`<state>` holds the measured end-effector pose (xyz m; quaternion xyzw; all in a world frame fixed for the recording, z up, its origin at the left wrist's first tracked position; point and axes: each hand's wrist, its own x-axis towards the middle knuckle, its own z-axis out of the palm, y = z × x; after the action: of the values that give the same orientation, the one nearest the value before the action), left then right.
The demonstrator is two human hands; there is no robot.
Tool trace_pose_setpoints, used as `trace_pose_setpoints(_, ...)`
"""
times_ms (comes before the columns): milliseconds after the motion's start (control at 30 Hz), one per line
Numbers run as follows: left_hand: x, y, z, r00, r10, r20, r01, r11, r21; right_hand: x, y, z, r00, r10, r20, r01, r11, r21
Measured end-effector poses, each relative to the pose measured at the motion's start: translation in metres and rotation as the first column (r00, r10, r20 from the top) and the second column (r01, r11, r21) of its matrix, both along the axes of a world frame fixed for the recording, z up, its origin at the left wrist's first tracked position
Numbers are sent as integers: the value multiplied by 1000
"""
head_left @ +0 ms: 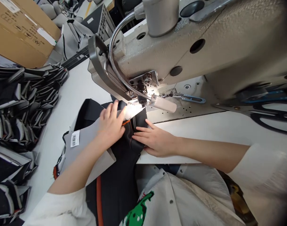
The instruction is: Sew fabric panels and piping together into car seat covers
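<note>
A black fabric piece (121,169) with an orange-red stripe and a grey backing (87,138) lies across the table edge and under the sewing machine's needle area (141,100). A white barcode label (75,138) sits on the grey part. My left hand (111,125) rests on the fabric left of the needle, fingers spread and pressing down. To the right of the seam, my right hand (155,139) lies flat on the black fabric's edge, its fingers stretched out. The machine's lamp (163,103) lights the spot between the hands; the fabric directly beneath the presser foot is hard to make out.
The sewing machine head (181,56) spans the upper right. Black-handled scissors (263,113) and blue thread snips (190,98) lie to the right. Stacked black-and-grey pieces (23,103) line the left side. A cardboard box (21,34) stands at the back left.
</note>
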<state>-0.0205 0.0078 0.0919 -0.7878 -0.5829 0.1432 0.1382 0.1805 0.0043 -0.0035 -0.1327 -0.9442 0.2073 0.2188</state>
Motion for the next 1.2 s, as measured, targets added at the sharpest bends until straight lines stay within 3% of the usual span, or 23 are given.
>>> trace_pose_setpoints(67,-6,-10,11,999,-14,-39,15,1000,18,0,-2,-2,999,32,-12,-32,999,18)
trace_pose_setpoints(133,1,-17,14,999,-11,-37,9,999,-36,-1,-5,-6,1000,28,-11,-27,996,82)
trace_pose_setpoints(333,58,-26,-10,997,20,69,9,923,-386,-6,-20,-8,997,-54,62,25,918,397)
trace_pose_setpoints(433,60,-25,-17,989,75,124,-13,901,-434,-4,-29,-4,992,-126,29,95,866,491)
trace_pose_setpoints(600,40,-27,-28,973,72,221,27,909,-417,-3,-35,-6,978,-199,-62,202,839,506)
trace_pose_setpoints(767,45,-24,-36,980,82,180,-5,919,-395,-3,-33,-13,977,-201,-65,207,854,478)
trace_pose_setpoints(1033,46,11,-38,974,81,212,-16,956,-293,-5,-4,-17,976,-217,-1,191,857,480)
trace_pose_setpoints(1200,38,30,-49,949,27,314,28,985,-169,-10,17,-15,975,-219,36,179,873,454)
